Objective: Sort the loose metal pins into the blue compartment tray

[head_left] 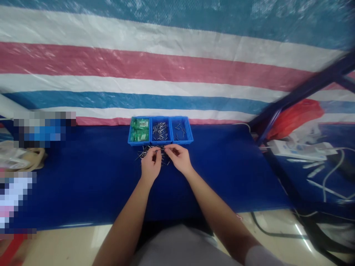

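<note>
My left hand [151, 164] and my right hand [179, 158] meet over the blue table, thumbs and fingertips pinched. Between them they hold a thin dark metal piece [162, 149], too small to tell whether it is a screw or a pin. A loose pile of similar thin metal pieces [144, 151] lies under and around my hands, partly hidden by them. Just beyond stand three joined blue bins. The left bin [129, 139] holds green packets [141, 124], the middle bin [161, 142] many shiny metal pieces, and the right bin [190, 136] several thin ones.
The blue tabletop [227, 166] runs to both sides, with a striped plastic sheet [166, 66] behind it. At the right are a dark metal frame [273, 122], a white power strip [302, 149], cables and a red bag [298, 116]. At the left edge sits a tan container [39, 160].
</note>
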`<state>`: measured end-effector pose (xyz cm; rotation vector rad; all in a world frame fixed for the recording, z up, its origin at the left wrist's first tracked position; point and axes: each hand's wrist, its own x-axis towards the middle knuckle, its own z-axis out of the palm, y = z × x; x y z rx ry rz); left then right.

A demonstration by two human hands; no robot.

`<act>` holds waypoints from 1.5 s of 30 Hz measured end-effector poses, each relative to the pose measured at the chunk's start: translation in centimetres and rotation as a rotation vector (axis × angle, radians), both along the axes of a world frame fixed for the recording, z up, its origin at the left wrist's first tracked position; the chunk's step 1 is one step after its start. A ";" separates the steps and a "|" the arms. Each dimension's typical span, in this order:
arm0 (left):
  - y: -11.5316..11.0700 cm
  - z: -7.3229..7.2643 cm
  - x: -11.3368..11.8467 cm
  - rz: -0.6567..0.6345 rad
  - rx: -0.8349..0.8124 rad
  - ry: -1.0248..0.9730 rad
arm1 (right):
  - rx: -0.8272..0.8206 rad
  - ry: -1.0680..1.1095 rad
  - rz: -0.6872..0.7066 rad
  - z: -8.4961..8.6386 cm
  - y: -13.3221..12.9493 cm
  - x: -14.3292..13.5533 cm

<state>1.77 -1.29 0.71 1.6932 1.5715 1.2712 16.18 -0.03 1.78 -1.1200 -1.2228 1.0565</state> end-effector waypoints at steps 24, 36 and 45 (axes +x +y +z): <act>0.0 0.1 0.0 -0.003 -0.009 -0.003 | -0.010 -0.033 -0.003 0.1 0.0 0.0; 0.0 0.1 0.0 0.002 0.010 0.004 | 0.001 -0.010 0.001 0.1 -0.1 0.1; 0.0 0.1 0.0 0.001 0.012 0.007 | -0.007 -0.012 0.004 0.1 0.0 0.1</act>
